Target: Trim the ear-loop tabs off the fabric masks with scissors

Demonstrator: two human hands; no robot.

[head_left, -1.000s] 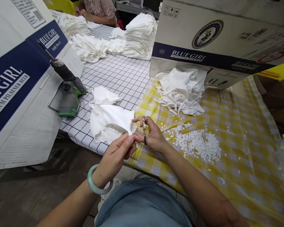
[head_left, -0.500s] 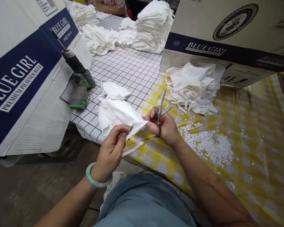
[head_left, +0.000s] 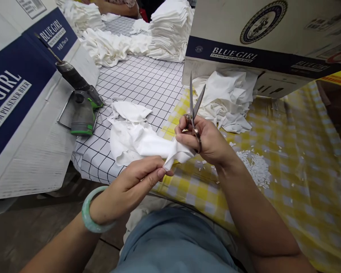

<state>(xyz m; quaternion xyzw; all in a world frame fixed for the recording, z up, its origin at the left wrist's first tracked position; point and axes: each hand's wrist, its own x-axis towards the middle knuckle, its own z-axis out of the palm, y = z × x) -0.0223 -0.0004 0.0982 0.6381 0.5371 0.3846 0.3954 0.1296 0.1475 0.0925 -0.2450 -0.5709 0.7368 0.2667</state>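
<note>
My left hand [head_left: 143, 178], below a green bangle, pinches the edge of a white cloth piece [head_left: 152, 144] between thumb and fingers. The cloth stretches across the table's front edge, its far part lying on the black-and-white grid cover. In my right hand [head_left: 206, 138] is a pair of scissors [head_left: 193, 102], the finger loops round the fingers and the blades apart, pointing away from me. The right end of the cloth hangs just below the right fingers; whether they also grip it, I cannot tell.
A power drill [head_left: 79, 102] stands at left beside a blue-and-white carton [head_left: 25, 98]. Another carton [head_left: 252, 45] stands behind a heap of white cloth [head_left: 227, 98]. Small white snippets [head_left: 255, 167] lie on the yellow checked cover [head_left: 295, 182]. Folded white cloths [head_left: 170, 30] are stacked behind; a person's arm [head_left: 116, 8] shows beyond.
The scissors' blades have swung to point farther away from me. My right hand has moved a little right, and my left hand has a new hold lower on the cloth. The view shifted slightly.
</note>
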